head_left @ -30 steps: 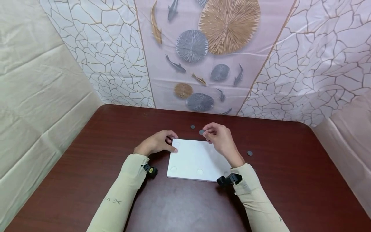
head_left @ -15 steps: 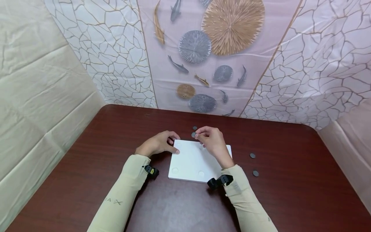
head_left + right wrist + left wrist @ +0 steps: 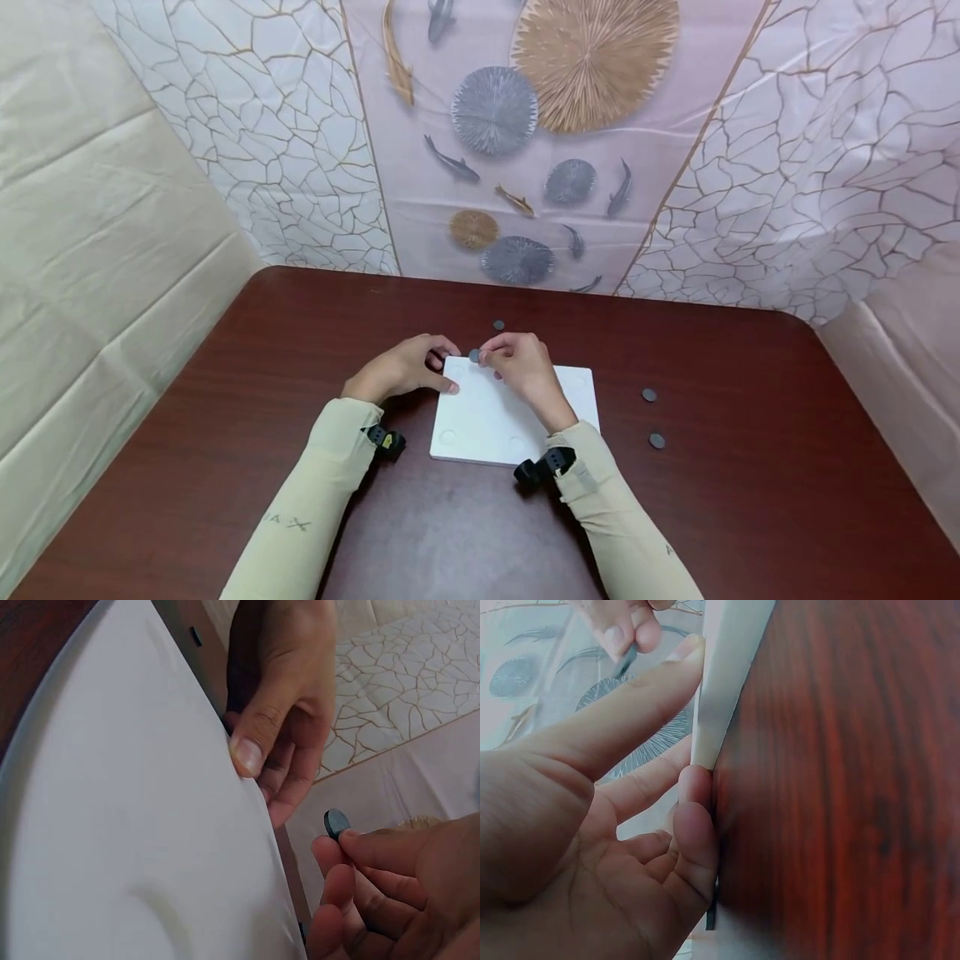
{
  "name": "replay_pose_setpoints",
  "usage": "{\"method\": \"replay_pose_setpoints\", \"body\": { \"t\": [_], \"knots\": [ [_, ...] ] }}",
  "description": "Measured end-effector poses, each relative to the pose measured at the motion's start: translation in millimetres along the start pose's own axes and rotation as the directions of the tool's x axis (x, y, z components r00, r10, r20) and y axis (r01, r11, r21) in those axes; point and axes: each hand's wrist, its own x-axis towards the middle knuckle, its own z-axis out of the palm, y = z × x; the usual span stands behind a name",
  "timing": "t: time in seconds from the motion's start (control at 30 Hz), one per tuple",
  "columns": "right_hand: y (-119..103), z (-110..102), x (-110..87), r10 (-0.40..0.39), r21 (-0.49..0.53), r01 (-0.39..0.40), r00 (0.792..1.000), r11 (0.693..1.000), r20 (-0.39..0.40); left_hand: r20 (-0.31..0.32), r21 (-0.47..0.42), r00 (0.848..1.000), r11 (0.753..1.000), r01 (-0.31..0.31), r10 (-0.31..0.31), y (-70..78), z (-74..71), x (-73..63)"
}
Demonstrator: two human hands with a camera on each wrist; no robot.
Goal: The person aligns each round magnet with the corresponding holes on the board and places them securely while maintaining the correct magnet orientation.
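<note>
I have the dark disc pinched between the thumb and fingertips of my right hand, tilted and clear of the surface, near the far-left corner of the white board. My left hand holds that board at its left side, thumb on the upper face and fingers curled by the edge, with the board lying on the table. I judge this to be a placing step, the shallow-looking round recesses, such as the near-left one, being likely seats. To do it well, I'd level the disc first, lower it centred over its recess, and only then loosen the pinch; the left thumb should press just firmly enough that the board cannot slide, without covering the spot.
</note>
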Motion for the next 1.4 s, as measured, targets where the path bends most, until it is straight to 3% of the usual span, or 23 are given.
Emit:
{"method": "replay_pose_setpoints", "body": {
  "t": [0.2, 0.9, 1.4],
  "knots": [
    [0.7, 8.9, 2.7, 0.012, -0.034, -0.011, 0.999, 0.999, 0.037, 0.014, 0.003, 1.0, 1.0, 0.017, -0.017, 0.2, 1.1, 0.4],
    [-7.5, 29.3, -2.9, -0.005, -0.249, -0.001, 1.0, 0.968, -0.026, 0.004, 0.01, 1.0, 1.0, -0.009, 0.009, -2.2, -0.8, 2.1],
    [-5.8, 31.5, -4.1, -0.06, -0.275, 0.055, 0.998, 0.96, -0.008, 0.003, 0.016, 1.0, 1.0, -0.022, 0.022, -3.2, -1.0, 3.4]
  ]
}}
